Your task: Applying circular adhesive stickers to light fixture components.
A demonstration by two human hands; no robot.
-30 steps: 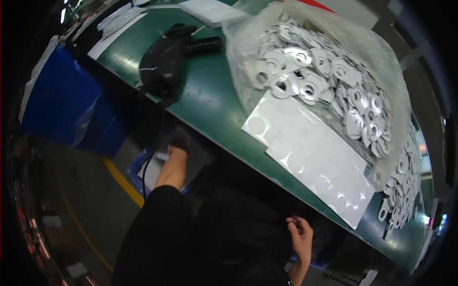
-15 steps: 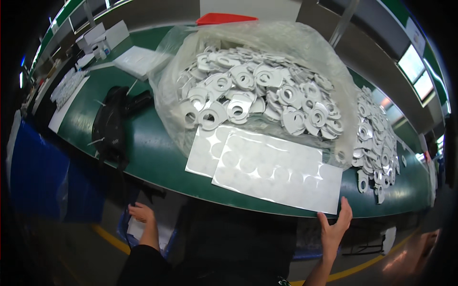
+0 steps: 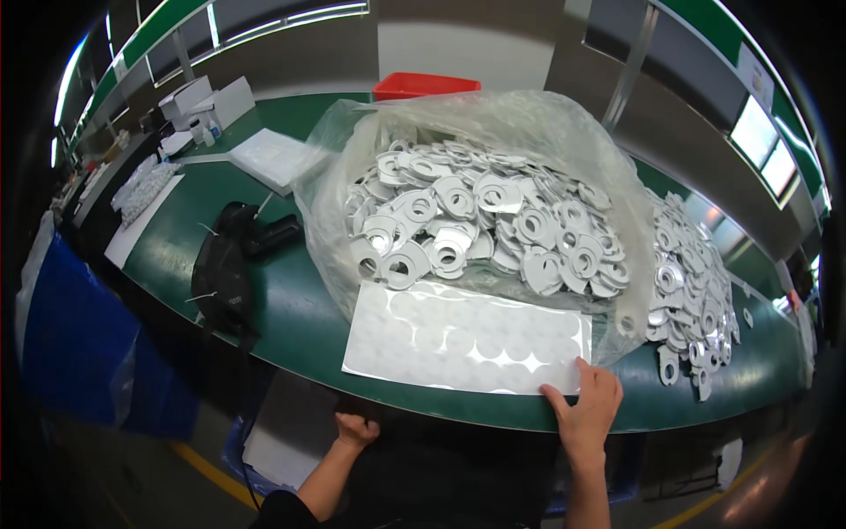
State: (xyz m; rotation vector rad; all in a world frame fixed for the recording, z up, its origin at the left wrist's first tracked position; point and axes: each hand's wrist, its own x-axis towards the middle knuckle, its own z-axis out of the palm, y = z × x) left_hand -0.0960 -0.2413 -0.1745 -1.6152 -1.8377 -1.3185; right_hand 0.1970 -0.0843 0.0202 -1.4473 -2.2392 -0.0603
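Observation:
A white sheet with rows of round labels (image 3: 467,339) lies at the table's front edge, covering most or all of a second sheet. At its near right corner is my right hand (image 3: 589,407), thumb by the front edge and fingers at the right side, spread apart. My left hand (image 3: 357,429) is curled into a fist below the table edge, with nothing visible in it. Behind the sheet, a large clear plastic bag (image 3: 330,238) gapes open. Many flat white plastic parts with round holes (image 3: 454,198) fill it.
More white parts (image 3: 687,291) are heaped right of the bag. A black corded tool (image 3: 225,269) lies on the left of the green table (image 3: 300,331). A red tray (image 3: 427,85) stands behind the bag. Under the table, a blue-lined bin (image 3: 286,441) contains white sheets.
The upper label sheet has shifted left over the other, with my right hand moving left to its corner. My left hand has moved right from above the bin and closed. The view has tilted up.

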